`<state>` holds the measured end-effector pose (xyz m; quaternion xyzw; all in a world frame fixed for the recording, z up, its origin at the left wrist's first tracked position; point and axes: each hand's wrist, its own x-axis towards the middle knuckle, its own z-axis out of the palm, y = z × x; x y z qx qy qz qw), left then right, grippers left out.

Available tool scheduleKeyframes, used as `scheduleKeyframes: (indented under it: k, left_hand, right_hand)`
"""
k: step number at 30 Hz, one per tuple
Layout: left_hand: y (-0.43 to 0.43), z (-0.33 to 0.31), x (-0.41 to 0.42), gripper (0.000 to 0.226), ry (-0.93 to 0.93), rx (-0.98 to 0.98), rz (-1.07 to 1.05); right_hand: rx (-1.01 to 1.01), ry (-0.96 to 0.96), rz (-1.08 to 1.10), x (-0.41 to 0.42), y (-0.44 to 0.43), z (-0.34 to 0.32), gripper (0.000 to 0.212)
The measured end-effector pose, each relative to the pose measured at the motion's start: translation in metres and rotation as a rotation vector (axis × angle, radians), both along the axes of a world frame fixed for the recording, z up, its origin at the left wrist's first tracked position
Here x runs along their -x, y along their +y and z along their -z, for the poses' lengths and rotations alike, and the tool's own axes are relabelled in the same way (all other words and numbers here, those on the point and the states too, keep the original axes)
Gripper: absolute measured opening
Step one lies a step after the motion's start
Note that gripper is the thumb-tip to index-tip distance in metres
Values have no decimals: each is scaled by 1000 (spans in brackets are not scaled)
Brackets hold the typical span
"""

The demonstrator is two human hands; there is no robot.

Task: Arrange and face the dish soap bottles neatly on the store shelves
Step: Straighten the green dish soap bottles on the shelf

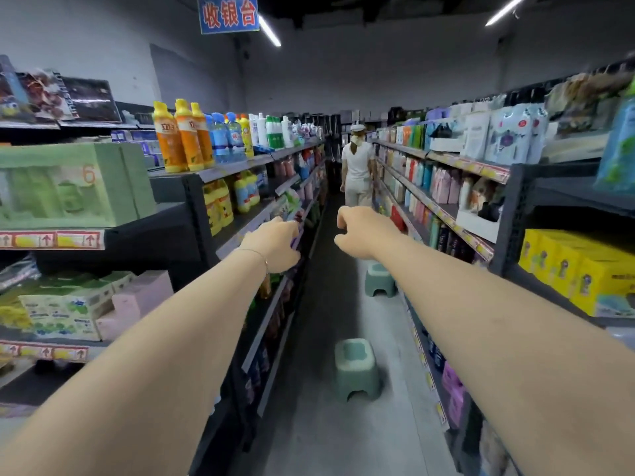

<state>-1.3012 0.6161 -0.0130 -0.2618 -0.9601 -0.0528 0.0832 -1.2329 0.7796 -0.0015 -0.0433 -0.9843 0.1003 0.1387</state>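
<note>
Orange dish soap bottles [182, 137] stand in a row on the top of the left shelf unit, with blue bottles [225, 137] and a yellow one behind them. Yellow bottles [218, 209] sit one shelf lower. My left hand [275, 242] reaches out beside the left shelf's edge, fingers curled near a purple item; whether it holds anything is hidden. My right hand [360, 231] hangs over the aisle with loosely curled fingers and holds nothing. Both arms are stretched forward.
A narrow aisle runs between two dark shelf units. Two green plastic stools [357, 369] [379, 280] stand on the floor. A person in white [357, 170] stands farther down the aisle. Green boxes [68, 185] and yellow cartons [580, 269] fill the near end shelves.
</note>
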Motion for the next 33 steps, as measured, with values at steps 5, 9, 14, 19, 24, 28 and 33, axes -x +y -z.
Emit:
scheduleKeyframes:
  k: [5,9,14,19,24,28,33]
  left_hand:
    - [61,-7,100,30,5,-49,-31]
    - [100,1,173,29,1,-77,-27]
    - [116,21,253,34,-23,-54,-71]
    - [118,38,340,37,-46,-64,-108]
    - [123,49,442,39,-33,-48,-111]
    - [130,52,524,39,-48,-60,-91]
    - [141,76,606,39,-72,-46,-56]
  right_hand:
    - [-18,45,-29,108,57,-14,20]
    - [-52,28,-33,186,97,-6,26]
    - [-43,3,-69,275,116,19,24]
    - [-52,-26,-111,365,124,40,24]
    - [-53,-36,-123,470,129,52,23]
    - [-49,-58,-134,549,132,56,23]
    - [-56,-81,-127,631,144,78,20]
